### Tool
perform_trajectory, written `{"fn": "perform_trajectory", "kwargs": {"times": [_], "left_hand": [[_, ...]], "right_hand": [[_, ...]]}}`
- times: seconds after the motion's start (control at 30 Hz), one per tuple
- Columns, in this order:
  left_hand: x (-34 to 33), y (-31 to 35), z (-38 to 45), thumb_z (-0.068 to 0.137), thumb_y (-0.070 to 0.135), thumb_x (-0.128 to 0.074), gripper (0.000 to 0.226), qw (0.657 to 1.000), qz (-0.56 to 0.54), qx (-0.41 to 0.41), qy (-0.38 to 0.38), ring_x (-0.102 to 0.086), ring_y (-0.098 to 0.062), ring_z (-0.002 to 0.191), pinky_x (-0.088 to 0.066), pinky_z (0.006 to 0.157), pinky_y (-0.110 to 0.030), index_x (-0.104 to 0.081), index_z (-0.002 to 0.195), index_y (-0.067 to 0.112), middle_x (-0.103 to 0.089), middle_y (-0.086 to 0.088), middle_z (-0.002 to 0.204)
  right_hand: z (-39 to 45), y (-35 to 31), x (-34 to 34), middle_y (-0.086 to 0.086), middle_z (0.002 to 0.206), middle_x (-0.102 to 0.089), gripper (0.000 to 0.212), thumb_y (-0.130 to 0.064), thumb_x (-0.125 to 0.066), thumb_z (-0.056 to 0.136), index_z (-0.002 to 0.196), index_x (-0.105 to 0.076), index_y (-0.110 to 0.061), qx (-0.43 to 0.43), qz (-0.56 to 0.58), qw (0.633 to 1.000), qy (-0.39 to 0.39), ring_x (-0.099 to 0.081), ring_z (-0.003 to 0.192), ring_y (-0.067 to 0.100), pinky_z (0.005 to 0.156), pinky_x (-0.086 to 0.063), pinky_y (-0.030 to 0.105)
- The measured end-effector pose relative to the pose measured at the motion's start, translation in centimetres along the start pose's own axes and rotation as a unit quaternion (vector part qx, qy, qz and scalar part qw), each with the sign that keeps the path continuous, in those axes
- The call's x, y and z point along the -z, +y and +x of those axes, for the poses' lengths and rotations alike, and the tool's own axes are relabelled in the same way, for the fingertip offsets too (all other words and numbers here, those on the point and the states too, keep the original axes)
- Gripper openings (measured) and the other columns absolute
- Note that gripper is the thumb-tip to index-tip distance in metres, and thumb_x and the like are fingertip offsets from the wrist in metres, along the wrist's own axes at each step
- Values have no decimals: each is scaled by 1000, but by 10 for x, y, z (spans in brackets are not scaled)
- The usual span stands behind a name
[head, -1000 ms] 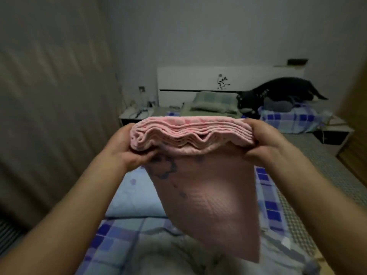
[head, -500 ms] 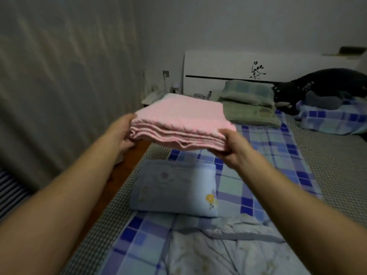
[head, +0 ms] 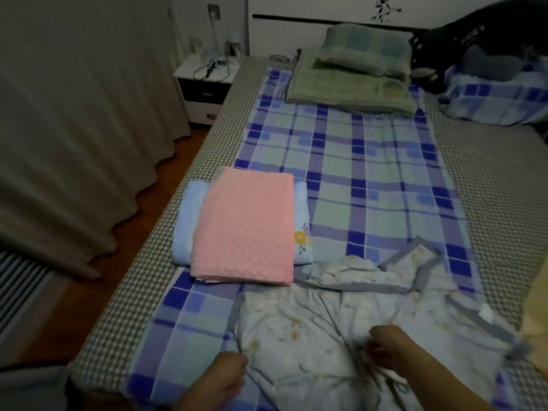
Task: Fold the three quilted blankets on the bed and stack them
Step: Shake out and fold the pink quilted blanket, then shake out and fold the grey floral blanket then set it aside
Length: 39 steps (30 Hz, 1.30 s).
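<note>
Three quilted blankets lay on the bed (head: 189,215), and two of them were already folded. The pink blanket (head: 244,226) sat as a neat rectangle on top of the light blue blanket (head: 184,223), near the bed's left edge. Its diamond stitching showed plainly, and its layered edges faced the foot of the bed. The blue one stuck out on both sides beneath it, with a small yellow flower printed at its right corner.

The third, a pale floral blanket (head: 335,330) with a grey-blue border, was still unfolded. It lay crumpled at the near end of the bed, just touching the front edge of the pink one, with one bordered corner turned up toward the middle.

Two hands were on it. The left hand (head: 226,370) rested at its left border, fingers curled at the edge, though I could not tell whether its grip had closed on cloth. The right hand (head: 382,348) was blurred, its fingers bent into a bunched fold of the fabric, the grip seemingly gathering it.

A blue-and-green plaid sheet (head: 355,173) ran beneath everything. Two green pillows (head: 355,72) were stacked by the headboard, and one white nightstand (head: 207,84) stood beside the bed.
</note>
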<state>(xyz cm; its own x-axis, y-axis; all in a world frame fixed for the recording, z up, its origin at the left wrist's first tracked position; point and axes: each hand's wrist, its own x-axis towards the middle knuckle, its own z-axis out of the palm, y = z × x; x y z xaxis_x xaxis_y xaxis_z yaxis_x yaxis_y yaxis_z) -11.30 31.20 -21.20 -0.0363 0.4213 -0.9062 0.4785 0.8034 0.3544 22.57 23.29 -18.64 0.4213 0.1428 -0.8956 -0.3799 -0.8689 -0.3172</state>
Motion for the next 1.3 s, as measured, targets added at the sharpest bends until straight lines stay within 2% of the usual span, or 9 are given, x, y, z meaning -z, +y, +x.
{"fn": "perform_trajectory", "kwargs": {"times": [0.17,0.27,0.47,0.6,0.7,0.83,1.03,1.13,1.3], "left_hand": [[-47,26,15,92,14,-58,6,981,147,-128,-20,-57,-16,77,-44,68,-24,-63,94,15,-63,-5,93],[-76,8,49,90,32,-68,56,951,267,-152,-32,-50,-21,110,-40,93,-25,-45,137,14,-49,-10,135],[-117,-21,88,64,64,-79,113,770,554,-302,98,-21,-47,143,-24,109,-64,-22,157,31,-14,-22,161],[-125,-8,109,75,52,-77,117,919,331,-113,180,-18,-48,143,-25,109,-63,5,156,37,3,-20,162],[-108,3,117,85,35,-65,81,992,69,29,104,-48,-42,130,-46,104,-49,-27,153,10,-38,-25,151],[-139,12,49,94,18,-55,36,968,189,-156,54,-62,-33,115,-53,94,-40,-59,128,8,-63,-13,128],[-287,-13,-172,88,34,-61,25,778,343,-476,-225,-61,-4,100,-48,88,-23,-60,112,40,-67,13,112],[-305,-11,-213,91,32,-67,32,832,244,-403,-294,-63,2,96,-50,93,-20,-58,118,47,-68,16,106],[-300,0,-243,81,39,-79,74,851,194,-474,-116,-42,1,128,-37,108,-19,-28,132,53,-37,17,140]], "right_hand": [[-22,5,25,20,87,-64,17,-11,-48,102,103,-59,1,61,74,995,-21,-61,69,30,61,-51,34],[-14,41,32,18,81,-64,19,-10,-48,100,96,-62,3,21,84,996,-21,-60,66,26,59,-50,32],[12,113,51,20,83,-62,14,-6,-51,95,93,-62,2,-77,50,995,29,-60,67,30,63,-50,37],[18,140,70,21,99,-65,14,-15,-53,99,102,-59,-3,-64,26,995,70,-68,77,34,63,-59,40],[6,148,89,19,97,-62,11,-14,-54,100,102,-59,-4,-57,32,996,58,-63,71,31,58,-54,35],[-19,142,116,21,106,-69,18,-18,-55,100,112,-61,-6,-28,69,997,-17,-67,77,30,63,-56,34],[-72,119,155,-10,119,-70,38,-25,-69,91,122,-58,-43,212,117,957,-160,-66,114,21,94,-54,42],[-88,113,203,-19,100,-70,39,-5,-56,93,96,-67,-43,379,-23,925,11,-66,103,13,84,-51,24],[-133,121,293,-17,96,-74,41,0,-56,94,96,-73,-38,485,-100,869,-23,-67,91,0,79,-52,22]]}}
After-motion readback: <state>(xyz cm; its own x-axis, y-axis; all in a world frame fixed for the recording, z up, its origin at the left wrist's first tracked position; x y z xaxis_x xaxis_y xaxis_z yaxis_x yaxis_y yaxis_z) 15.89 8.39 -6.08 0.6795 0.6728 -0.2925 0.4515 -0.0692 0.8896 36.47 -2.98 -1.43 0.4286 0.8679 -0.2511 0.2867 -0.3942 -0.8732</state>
